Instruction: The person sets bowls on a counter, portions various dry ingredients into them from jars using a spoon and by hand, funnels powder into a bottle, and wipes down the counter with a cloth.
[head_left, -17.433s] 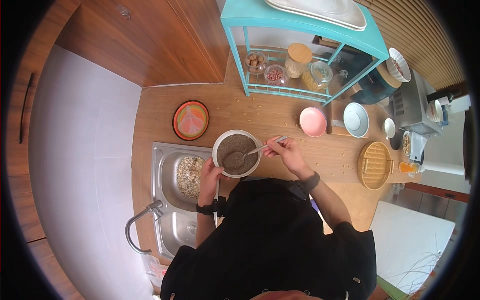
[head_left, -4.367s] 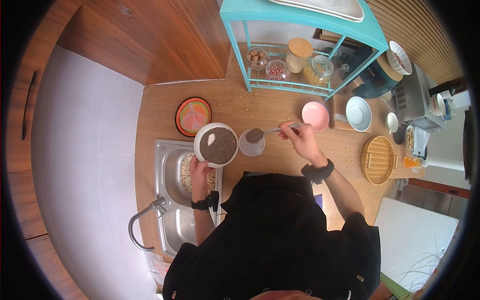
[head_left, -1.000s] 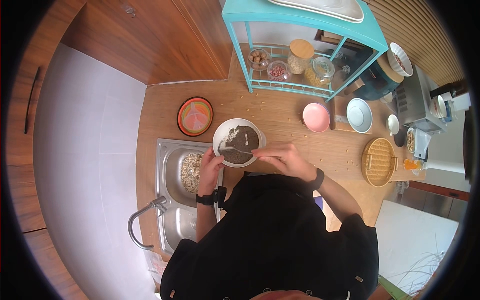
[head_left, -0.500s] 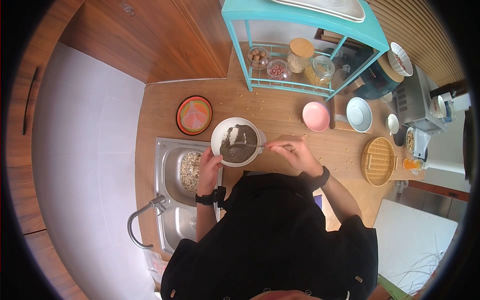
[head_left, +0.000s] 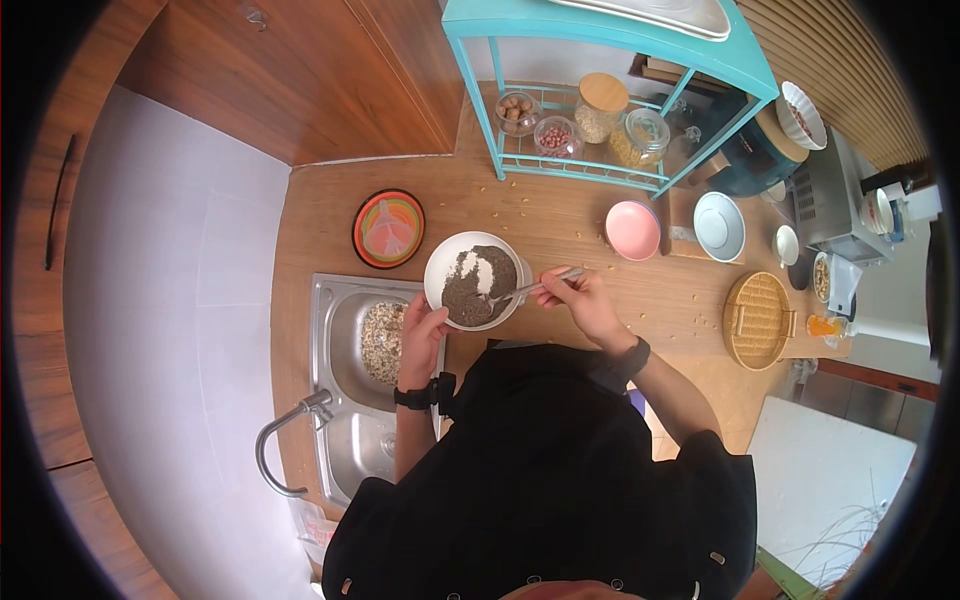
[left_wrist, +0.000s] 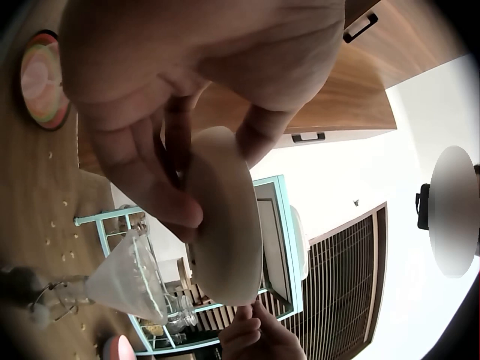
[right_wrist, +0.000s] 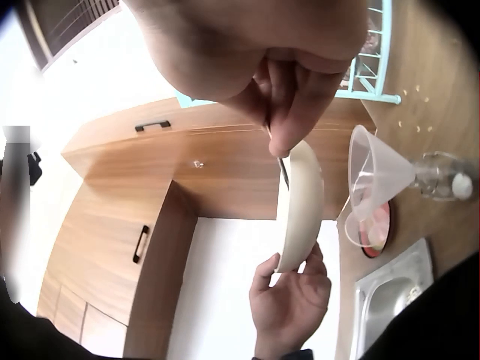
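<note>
A white bowl (head_left: pixel 437 268) holding dark grey powder (head_left: pixel 466 301) and a patch of white powder (head_left: pixel 485 277) is tilted in the left hand (head_left: pixel 421 338), which grips its rim at the lower left. In the left wrist view the fingers of the left hand (left_wrist: pixel 187 90) wrap the bowl (left_wrist: pixel 225 217) from the side. The right hand (head_left: pixel 585 308) pinches a metal spoon (head_left: pixel 528 289), its tip in the powder. A translucent funnel (right_wrist: pixel 382 174) stands in a clear bottle (right_wrist: pixel 442 176) on the counter, below the bowl; from the head view the bowl mostly hides it.
A sink (head_left: pixel 345 395) with a grain mix (head_left: pixel 383 343) lies left; a faucet (head_left: pixel 270 455) arches beside it. Stacked coloured plates (head_left: pixel 398 222), a pink bowl (head_left: pixel 632 232), a blue bowl (head_left: pixel 718 228) and a basket (head_left: pixel 757 322) are on the counter. A turquoise rack (head_left: pixel 580 180) holds jars.
Since a few seconds ago, the bowl has moved right, over the funnel, and the spoon has gone from above the funnel into the powder. Over the last second the white patch has shifted and spread.
</note>
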